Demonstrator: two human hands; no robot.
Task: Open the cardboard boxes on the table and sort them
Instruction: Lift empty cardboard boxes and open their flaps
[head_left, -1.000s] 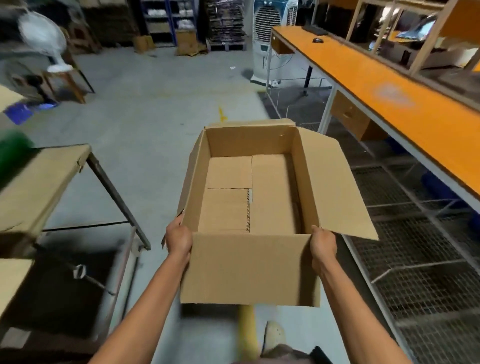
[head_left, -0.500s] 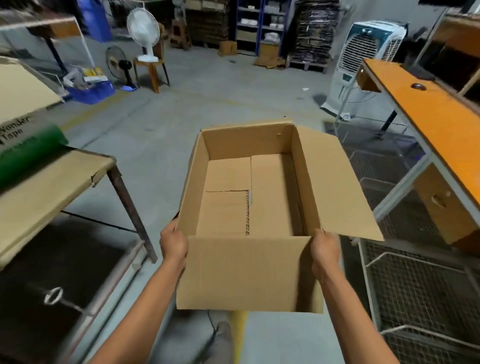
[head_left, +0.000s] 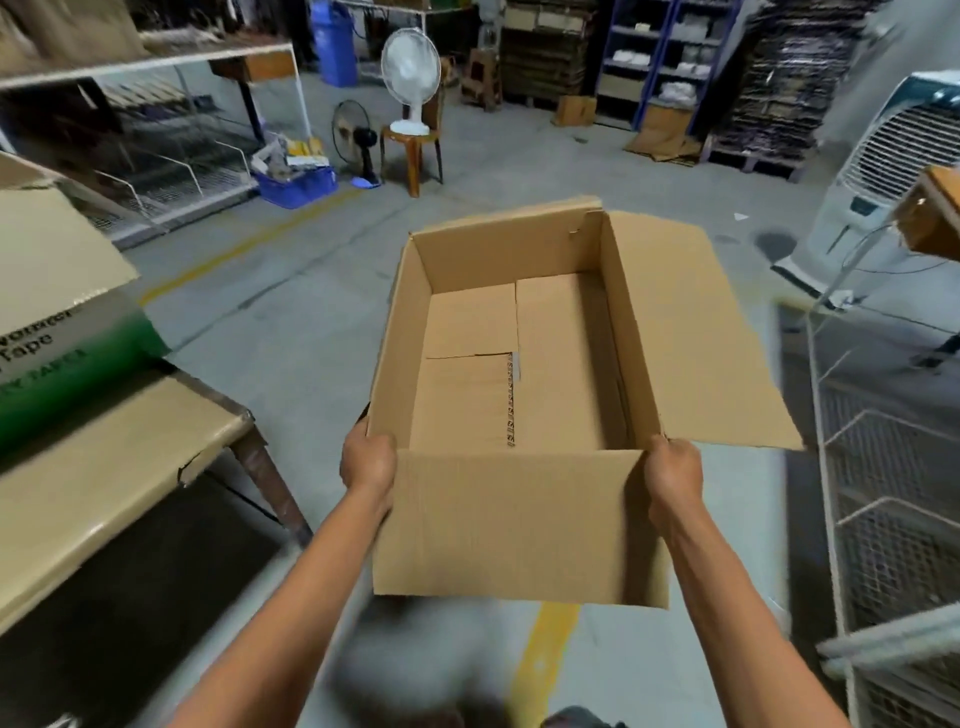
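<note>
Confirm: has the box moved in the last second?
Yes. The box has swung left with the person's turn, away from the orange bench and toward the white fan.

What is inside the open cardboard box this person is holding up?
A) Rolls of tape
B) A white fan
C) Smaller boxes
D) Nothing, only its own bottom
D: the cardboard box, gripped at its near corners by the left hand and the right hand, shows only its own bare cardboard bottom.

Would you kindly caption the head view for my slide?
Left hand and right hand grip an open, empty cardboard box.
</note>
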